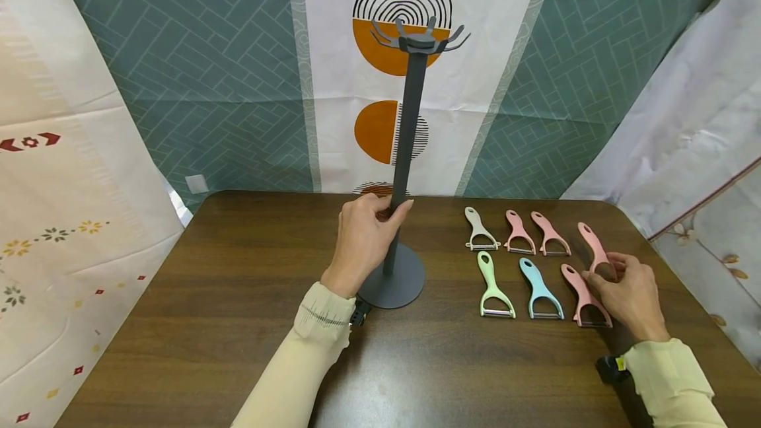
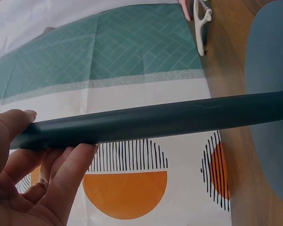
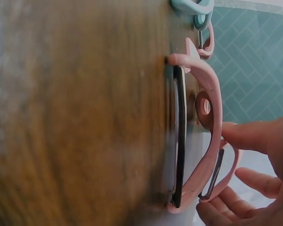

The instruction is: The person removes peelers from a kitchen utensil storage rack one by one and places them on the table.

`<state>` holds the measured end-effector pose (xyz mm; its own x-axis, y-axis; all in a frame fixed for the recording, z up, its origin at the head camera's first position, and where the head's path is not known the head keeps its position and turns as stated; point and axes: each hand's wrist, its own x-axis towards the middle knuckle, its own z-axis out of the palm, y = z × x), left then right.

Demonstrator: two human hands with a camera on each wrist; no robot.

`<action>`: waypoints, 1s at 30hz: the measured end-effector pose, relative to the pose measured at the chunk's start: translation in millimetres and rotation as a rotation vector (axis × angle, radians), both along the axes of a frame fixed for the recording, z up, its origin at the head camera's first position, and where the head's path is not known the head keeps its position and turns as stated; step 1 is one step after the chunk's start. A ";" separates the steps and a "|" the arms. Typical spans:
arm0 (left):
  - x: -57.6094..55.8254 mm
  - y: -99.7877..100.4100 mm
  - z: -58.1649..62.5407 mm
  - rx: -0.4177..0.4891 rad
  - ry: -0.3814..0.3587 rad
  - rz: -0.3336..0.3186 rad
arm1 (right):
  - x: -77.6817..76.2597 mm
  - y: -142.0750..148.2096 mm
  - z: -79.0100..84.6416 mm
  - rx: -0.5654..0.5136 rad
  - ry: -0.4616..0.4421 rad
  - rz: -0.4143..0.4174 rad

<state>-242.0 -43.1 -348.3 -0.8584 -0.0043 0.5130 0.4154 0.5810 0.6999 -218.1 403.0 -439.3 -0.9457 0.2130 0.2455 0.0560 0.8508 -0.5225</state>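
Fingers and thumb of my left hand [image 1: 365,236] grip the dark grey pole of a hook stand [image 1: 410,124]; the left wrist view shows the thumb on one side of the pole [image 2: 155,117] and the fingers on the other. Over at the right of the table, my right hand [image 1: 633,292] has thumb and fingers around the head of the farther pink peeler [image 1: 591,243], partly hiding it. In the right wrist view, fingertips lie at that peeler's blade end [image 3: 214,174]. Just in front lies another pink peeler [image 1: 585,296], its blade towards me.
Left of the right hand lie a blue peeler [image 1: 538,286], a green peeler [image 1: 490,283], a white peeler [image 1: 477,226] and two more pink peelers [image 1: 518,230]. The stand's round base [image 1: 404,283] rests on the wooden table [image 1: 238,322]. Patterned cloth [image 1: 238,71] hangs behind.
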 end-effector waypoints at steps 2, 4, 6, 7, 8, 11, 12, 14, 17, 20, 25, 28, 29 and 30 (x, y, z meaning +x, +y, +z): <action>0.4 0.0 -0.1 0.000 -0.003 -0.001 | 0.5 0.8 0.1 0.002 -0.014 -0.004; 0.5 -0.1 -0.4 0.001 -0.005 -0.004 | 1.1 1.0 0.1 0.006 -0.023 -0.006; 0.8 -0.4 -0.7 0.001 -0.003 -0.003 | 1.5 0.6 -0.1 0.007 -0.026 -0.007; 0.9 -0.5 -0.9 0.002 -0.001 -0.002 | 1.4 0.4 -0.1 0.008 -0.027 -0.008; 0.9 -0.6 -0.9 0.002 0.003 -0.001 | 1.3 0.2 -0.2 0.010 -0.025 -0.010; 0.8 -0.5 -0.9 -0.004 0.016 0.003 | 1.0 0.1 0.0 0.015 -0.026 -0.020; 0.6 -0.4 -1.0 -0.005 0.017 0.002 | 1.0 0.3 0.1 0.016 -0.028 -0.023; 0.6 -0.2 -0.9 -0.006 0.018 0.003 | 1.2 0.8 0.3 0.012 -0.039 -0.030; 0.5 0.2 -1.5 -0.004 0.008 0.004 | 2.0 1.4 -0.1 -0.004 -0.058 -0.034; 0.4 0.5 -2.4 -0.005 0.002 0.003 | 2.8 2.4 -1.0 -0.009 -0.063 -0.030; -0.4 -0.3 -3.3 -0.003 0.010 -0.004 | 4.2 3.4 -2.1 -0.009 -0.069 -0.009; -0.9 -1.1 -2.9 0.000 0.018 -0.005 | 4.8 3.7 -2.2 -0.021 -0.079 0.002; -1.1 -1.3 -2.7 0.001 0.019 -0.006 | 4.8 3.7 -2.0 -0.022 -0.080 0.005; -1.2 -1.4 -2.4 -0.002 0.018 -0.005 | 4.6 3.8 -1.7 -0.020 -0.078 0.008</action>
